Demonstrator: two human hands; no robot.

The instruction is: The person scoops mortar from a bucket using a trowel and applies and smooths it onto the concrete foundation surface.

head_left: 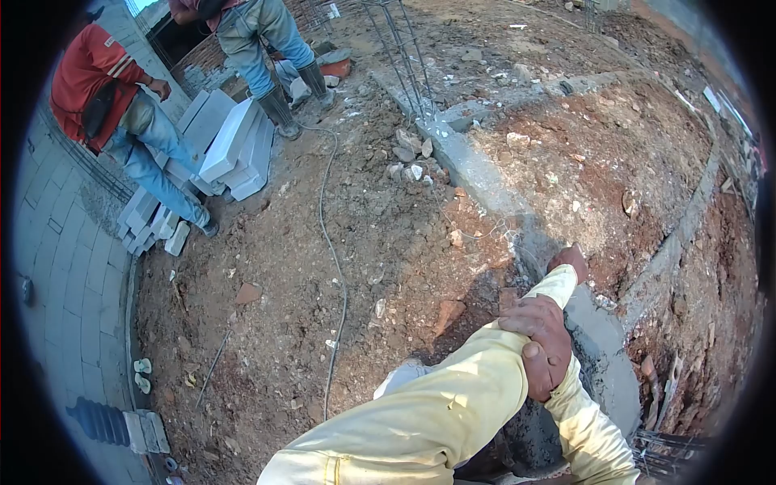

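My left arm, in a pale yellow sleeve point(436, 396), stretches from the bottom edge toward the concrete strip. At its end my left hand point(569, 262) is curled closed above the strip; what it holds, if anything, is hidden. Wrapped round the left sleeve near the forearm is my right hand point(543, 343), its fingers over the cloth. Beneath and beside both hands runs the grey concrete strip point(477, 170), with thin wire point(511, 234) lying near the left hand.
Two people stand at the upper left, one in a red top point(89, 73), beside stacked grey blocks point(226, 145). A cable point(325, 218) crosses the rough soil. Upright rebar point(404, 56) rises from the strip; a block wall point(65, 283) stands left.
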